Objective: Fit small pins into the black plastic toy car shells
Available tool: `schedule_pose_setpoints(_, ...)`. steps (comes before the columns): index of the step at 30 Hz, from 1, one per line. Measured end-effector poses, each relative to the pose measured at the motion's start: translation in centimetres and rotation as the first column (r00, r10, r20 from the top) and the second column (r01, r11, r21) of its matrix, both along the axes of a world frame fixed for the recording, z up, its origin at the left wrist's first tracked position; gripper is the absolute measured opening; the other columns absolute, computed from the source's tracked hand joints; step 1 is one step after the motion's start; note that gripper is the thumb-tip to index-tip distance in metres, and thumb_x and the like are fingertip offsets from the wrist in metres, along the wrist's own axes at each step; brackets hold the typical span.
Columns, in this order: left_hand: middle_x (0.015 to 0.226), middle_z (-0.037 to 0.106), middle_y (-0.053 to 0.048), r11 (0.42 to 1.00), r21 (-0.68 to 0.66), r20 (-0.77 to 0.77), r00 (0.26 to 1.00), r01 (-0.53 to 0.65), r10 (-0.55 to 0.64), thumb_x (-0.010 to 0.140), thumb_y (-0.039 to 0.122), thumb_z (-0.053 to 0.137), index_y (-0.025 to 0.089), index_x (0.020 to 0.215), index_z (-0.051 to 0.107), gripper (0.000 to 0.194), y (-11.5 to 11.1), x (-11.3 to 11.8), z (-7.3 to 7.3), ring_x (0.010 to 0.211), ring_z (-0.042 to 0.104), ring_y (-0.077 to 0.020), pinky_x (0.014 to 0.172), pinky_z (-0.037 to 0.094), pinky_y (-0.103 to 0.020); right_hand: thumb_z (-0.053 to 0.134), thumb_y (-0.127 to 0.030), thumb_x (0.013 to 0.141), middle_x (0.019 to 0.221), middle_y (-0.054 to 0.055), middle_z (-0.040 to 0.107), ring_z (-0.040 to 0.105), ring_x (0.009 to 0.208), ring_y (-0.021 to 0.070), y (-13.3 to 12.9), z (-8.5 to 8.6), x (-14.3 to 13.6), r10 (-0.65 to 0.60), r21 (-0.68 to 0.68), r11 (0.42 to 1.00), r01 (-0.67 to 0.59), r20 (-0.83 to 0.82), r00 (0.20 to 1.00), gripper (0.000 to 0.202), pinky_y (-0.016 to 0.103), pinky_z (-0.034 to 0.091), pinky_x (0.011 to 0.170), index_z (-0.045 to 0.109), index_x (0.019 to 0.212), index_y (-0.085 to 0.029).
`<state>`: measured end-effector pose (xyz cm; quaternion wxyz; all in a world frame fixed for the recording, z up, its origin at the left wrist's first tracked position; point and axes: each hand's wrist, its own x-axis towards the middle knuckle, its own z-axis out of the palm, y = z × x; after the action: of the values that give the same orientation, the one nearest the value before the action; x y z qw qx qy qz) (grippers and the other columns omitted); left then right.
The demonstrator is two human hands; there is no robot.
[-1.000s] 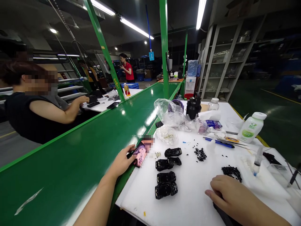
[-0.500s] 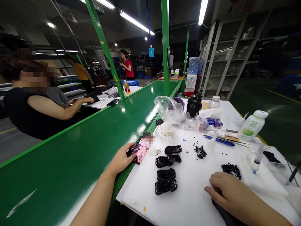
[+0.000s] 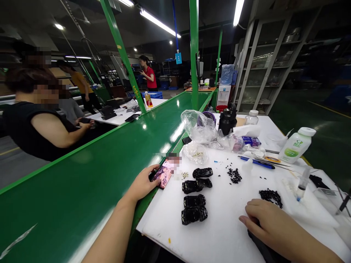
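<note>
My left hand (image 3: 144,183) grips a smartphone (image 3: 163,176) with a pink picture on its display, thumb at the near edge and fingers along the left side. The phone leans at the white table's left edge, beside the green conveyor. My right hand (image 3: 264,218) rests at the table's near right with its fingers curled under; whatever is inside them is hidden. Something black lies beneath that hand. Several black toy cars (image 3: 194,215) lie in a column between my hands. Just beyond my right hand is a ring-shaped pile of small black parts (image 3: 271,197).
A second heap of black parts (image 3: 234,176) lies mid-table. Farther back are a blue pen-like tool (image 3: 257,162), clear plastic bags (image 3: 199,128), a black bottle (image 3: 227,120) and a white-green bottle (image 3: 297,145). A syringe (image 3: 302,186) stands at right. Co-workers sit across the conveyor (image 3: 109,157).
Both my hands keep their places. Across the conveyor, a seated person's arm has drawn back from the table, and a person in yellow has shifted left. A white scrap on the belt has slid toward the lower left.
</note>
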<state>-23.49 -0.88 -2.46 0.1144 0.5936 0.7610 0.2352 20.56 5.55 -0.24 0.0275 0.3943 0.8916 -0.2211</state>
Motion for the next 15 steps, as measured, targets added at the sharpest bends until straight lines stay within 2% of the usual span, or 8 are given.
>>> schedule_pose_setpoints(6,0.132,0.062,-0.01,1.0,0.01,-0.003,1.0,-0.007,0.007,0.075,0.038,0.062,0.018,0.133,0.054,0.062,0.08,-0.14,-0.14,0.119,0.059,-0.0317,0.103,0.045,-0.044,0.037,-0.046,0.099,0.078,0.005,0.058,0.054,0.074,0.0201,0.02,0.12,-0.15,-0.005,0.01,1.0,0.005,-0.008,1.0,0.044,0.036,0.037,0.069,0.051,0.067,-0.02)
schedule_pose_setpoints(15,0.132,0.061,-0.012,1.0,0.014,-0.008,1.0,0.003,-0.003,0.079,0.048,0.059,0.017,0.133,0.054,0.062,0.08,-0.19,-0.21,0.119,0.058,-0.0324,0.102,0.046,-0.045,0.037,-0.047,0.099,0.077,0.004,0.057,0.053,0.072,0.0194,0.16,0.1,-0.11,-0.001,0.015,1.0,0.001,-0.016,1.0,0.045,0.036,0.036,0.068,0.048,0.066,-0.019)
